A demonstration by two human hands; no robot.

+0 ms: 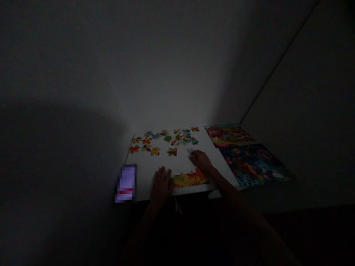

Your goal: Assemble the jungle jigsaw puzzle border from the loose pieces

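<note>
My left hand [161, 184] lies flat on the white table [180, 162] near its front edge, fingers stretched out, beside a joined strip of jigsaw pieces [188, 179] in yellow, orange and green. My right hand [200, 159] is palm down just above the right end of that strip. Its fingers point left and look apart, with no piece visible in them. A single puzzle piece [172, 152] lies to the left of my right hand. Beyond it, several loose jigsaw pieces [180, 139] are scattered toward the back, with more pieces [146, 140] at the back left.
A phone-like device [127, 183], its bright screen pixelated, is at the table's left front corner. On the right lie a farm picture [231, 136] and a dark blue animal picture [256, 164]. Pale walls [172, 74] stand behind and beside the table. The room is dim.
</note>
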